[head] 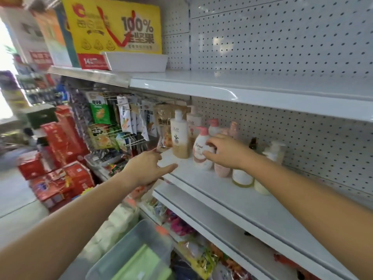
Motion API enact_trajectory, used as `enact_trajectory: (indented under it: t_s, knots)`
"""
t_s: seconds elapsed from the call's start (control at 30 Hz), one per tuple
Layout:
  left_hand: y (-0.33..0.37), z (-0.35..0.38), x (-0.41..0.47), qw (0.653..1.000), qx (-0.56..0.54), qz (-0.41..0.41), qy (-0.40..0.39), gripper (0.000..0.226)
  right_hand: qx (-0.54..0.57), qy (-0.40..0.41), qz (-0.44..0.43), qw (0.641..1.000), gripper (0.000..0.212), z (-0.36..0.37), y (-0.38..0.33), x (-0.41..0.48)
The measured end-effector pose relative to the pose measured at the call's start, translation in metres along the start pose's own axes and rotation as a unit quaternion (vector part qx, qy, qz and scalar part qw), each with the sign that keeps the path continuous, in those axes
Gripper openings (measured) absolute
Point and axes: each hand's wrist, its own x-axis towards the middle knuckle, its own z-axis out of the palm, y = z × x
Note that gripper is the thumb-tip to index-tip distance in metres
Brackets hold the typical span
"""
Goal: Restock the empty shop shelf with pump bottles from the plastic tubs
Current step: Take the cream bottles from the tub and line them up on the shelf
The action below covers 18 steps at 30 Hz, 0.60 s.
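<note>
Head view, right hand (226, 151) grips Dove bottle (198, 158), left hand (145, 168) splayed empty, tub (125, 245) below

Right grip (224, 151) curled on the Dove bottle (198, 152), covers its rt side, so I can't see how far the fingertips wrap. Pink bottle (222, 170) beside it: top gone under the wrist. Cream bottles (242, 177): pumps hidden by the forearm. Small dark bottle (252, 142) at the back, too tiny to ID. Plastic tub (129, 253) cut off by btm edge. Aisle (12, 154) far left, all blur.
</note>
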Motion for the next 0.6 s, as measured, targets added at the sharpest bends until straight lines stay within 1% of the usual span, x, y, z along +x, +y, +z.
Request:
enact_trajectory:
  t_s: [0.07, 0.17, 0.23, 0.3, 0.33, 0.43, 0.47, 0.53, 0.6]
  knots:
    - [-0.034, 0.004, -0.023, 0.999, 0.006, -0.035, 0.002, 0.091, 0.006, -0.012, -0.04, 0.999, 0.049, 0.023, -0.032, 0.023]
    - [-0.083, 0.012, -0.056, 0.996, 0.003, -0.091, -0.001, 0.093, 0.014, -0.035, -0.095, 0.995, 0.055, 0.063, -0.081, 0.056]
    - [-0.118, 0.021, -0.075, 0.991, 0.012, -0.13, -0.017, 0.092, 0.013, -0.053, -0.134, 0.989, 0.055, 0.092, -0.113, 0.078]
    - [-0.152, 0.036, -0.092, 0.985, 0.012, -0.172, -0.023, 0.084, 0.021, -0.082, -0.164, 0.983, 0.051, 0.124, -0.143, 0.1]
    - [-0.169, 0.045, -0.099, 0.981, 0.01, -0.192, -0.025, 0.084, 0.027, -0.094, -0.175, 0.98, 0.049, 0.139, -0.158, 0.109]
    - [-0.218, 0.076, -0.115, 0.973, 0.002, -0.232, -0.023, 0.101, 0.035, -0.133, -0.2, 0.97, 0.049, 0.19, -0.196, 0.136]
    - [-0.233, 0.087, -0.118, 0.97, 0.001, -0.243, -0.028, 0.101, 0.037, -0.151, -0.204, 0.967, 0.049, 0.207, -0.208, 0.144]
    - [-0.255, 0.11, -0.122, 0.963, -0.016, -0.266, -0.045, 0.091, 0.046, -0.187, -0.206, 0.959, 0.044, 0.24, -0.226, 0.158]
    - [-0.269, 0.135, -0.123, 0.955, -0.041, -0.291, -0.048, 0.081, 0.049, -0.211, -0.215, 0.952, 0.046, 0.271, -0.238, 0.17]
